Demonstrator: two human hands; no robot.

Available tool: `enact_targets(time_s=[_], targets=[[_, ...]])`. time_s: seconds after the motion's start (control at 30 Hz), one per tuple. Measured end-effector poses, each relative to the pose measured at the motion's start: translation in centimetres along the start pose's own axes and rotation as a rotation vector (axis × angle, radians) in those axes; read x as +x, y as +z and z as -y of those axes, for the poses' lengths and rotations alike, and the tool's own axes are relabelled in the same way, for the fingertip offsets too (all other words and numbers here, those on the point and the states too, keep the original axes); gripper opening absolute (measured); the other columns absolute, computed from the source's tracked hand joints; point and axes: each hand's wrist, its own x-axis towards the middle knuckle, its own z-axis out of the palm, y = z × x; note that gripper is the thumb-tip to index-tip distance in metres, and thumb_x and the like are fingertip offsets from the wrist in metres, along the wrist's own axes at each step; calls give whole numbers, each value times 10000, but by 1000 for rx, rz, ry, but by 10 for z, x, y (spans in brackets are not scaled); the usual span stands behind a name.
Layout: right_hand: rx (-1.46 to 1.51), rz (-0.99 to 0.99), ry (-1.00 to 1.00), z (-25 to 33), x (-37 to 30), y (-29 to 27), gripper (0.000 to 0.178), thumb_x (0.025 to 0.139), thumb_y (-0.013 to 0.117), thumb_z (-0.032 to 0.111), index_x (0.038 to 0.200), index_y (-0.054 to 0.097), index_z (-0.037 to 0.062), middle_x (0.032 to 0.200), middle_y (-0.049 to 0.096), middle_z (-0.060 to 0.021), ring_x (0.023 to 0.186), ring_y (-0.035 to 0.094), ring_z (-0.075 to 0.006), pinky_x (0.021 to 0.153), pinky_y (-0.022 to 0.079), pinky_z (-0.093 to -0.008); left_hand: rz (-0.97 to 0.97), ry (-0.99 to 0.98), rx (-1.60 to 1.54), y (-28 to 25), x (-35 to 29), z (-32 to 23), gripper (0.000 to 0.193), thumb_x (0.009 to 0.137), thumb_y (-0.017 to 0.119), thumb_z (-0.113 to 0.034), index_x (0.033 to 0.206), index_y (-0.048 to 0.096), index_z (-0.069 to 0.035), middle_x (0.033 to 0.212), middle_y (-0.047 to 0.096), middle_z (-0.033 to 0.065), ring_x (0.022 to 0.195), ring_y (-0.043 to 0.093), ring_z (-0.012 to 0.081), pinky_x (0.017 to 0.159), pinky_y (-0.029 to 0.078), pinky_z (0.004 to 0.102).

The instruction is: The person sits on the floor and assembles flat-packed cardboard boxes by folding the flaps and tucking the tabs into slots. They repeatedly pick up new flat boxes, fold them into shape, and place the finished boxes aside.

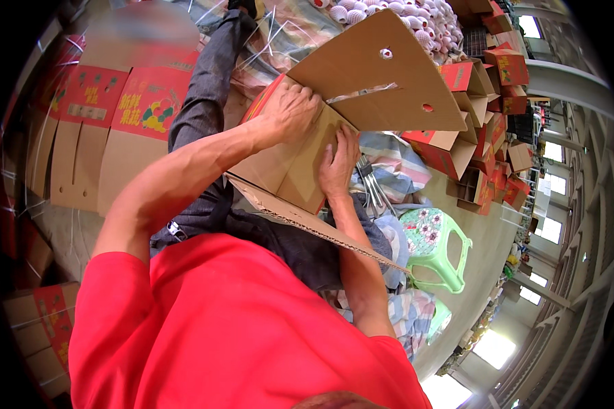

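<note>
A brown cardboard box (280,153), red on its outer side, stands in front of my lap with its flaps spread. One large flap (382,82) with punched holes rises at the far right, and another flap (314,225) points toward me. My left hand (292,112) is closed on the box's far left part, its fingers curled near the fold. Lying on the panel at the right side, my right hand (339,162) has its fingers stretched along the cardboard and its thumb apart. Both hands touch the same box; the undersides of the fingers are hidden.
Flattened red and brown cartons (140,123) stand at the left. Fruit in foam nets (423,20) is heaped at the far side, and several open boxes (484,150) are piled at the right. A green plastic stool (433,249) stands right of me, near striped cloth (392,160).
</note>
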Motion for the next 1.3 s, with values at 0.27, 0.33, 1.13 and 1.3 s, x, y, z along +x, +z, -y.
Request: enact_targets(time_s=[0.27, 0.33, 1.13, 1.3], targets=[[41, -30, -32, 0, -2, 4, 407, 976, 565, 83, 1368, 595, -23, 1544, 543, -203, 1465, 450, -429, 1235, 301, -553, 147, -71, -50, -2, 17, 6, 287, 913, 653, -206, 1096, 667, 16, 978, 780, 220, 928, 785, 378, 792, 592, 497], [52, -33, -21, 1, -3, 3, 395, 979, 558, 81, 1355, 602, -29, 1536, 550, -205, 1460, 455, -431, 1230, 309, -551, 207, -91, -71, -8, 21, 3, 272, 921, 634, -197, 1083, 670, 19, 949, 785, 225, 907, 790, 381, 774, 607, 489], [-33, -48, -49, 26, 35, -36, 518, 1004, 616, 227, 1441, 564, -48, 1475, 561, -251, 1383, 472, -458, 1192, 327, -565, 101, 179, -503, -64, 14, 34, 239, 857, 654, -219, 891, 671, 17, 877, 704, 269, 877, 701, 460, 783, 535, 533], [-68, 5, -40, 44, 54, -36, 491, 1000, 612, 257, 1425, 612, 11, 1408, 595, -191, 1332, 449, -420, 1141, 315, -563, 130, 164, -570, -90, 6, 35, 349, 890, 680, -333, 902, 662, 15, 850, 695, 255, 860, 703, 445, 764, 532, 523]])
